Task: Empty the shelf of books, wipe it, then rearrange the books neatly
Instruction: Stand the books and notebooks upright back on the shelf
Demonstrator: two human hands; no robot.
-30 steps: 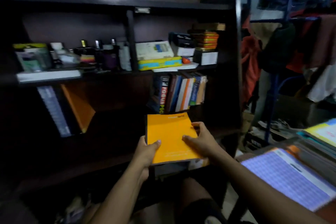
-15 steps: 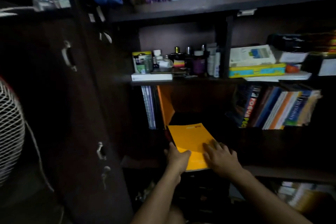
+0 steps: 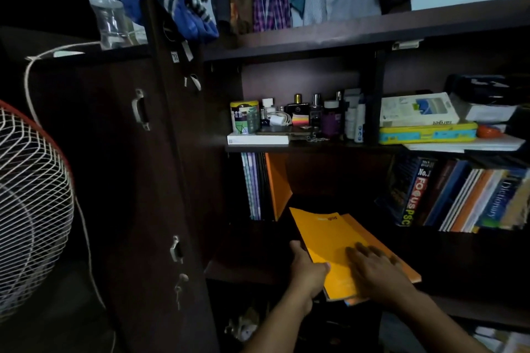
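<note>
While left hand (image 3: 308, 272) grips, flat orange book (image 3: 329, 241) tilts.

The orange book (image 3: 332, 249) has a smooth matt paper cover; the shelf (image 3: 286, 147) is dark wood.

You've got a dark brown wooden shelf unit (image 3: 315, 46). Its lower board (image 3: 246, 272) carries purple-spined notebooks (image 3: 252, 186) standing upright at the left, an orange folder (image 3: 276, 183) leaning beside them, flat orange books (image 3: 329, 241) overhanging the front edge, and a leaning row of mixed-colour books (image 3: 459, 198) at the right.
</note>
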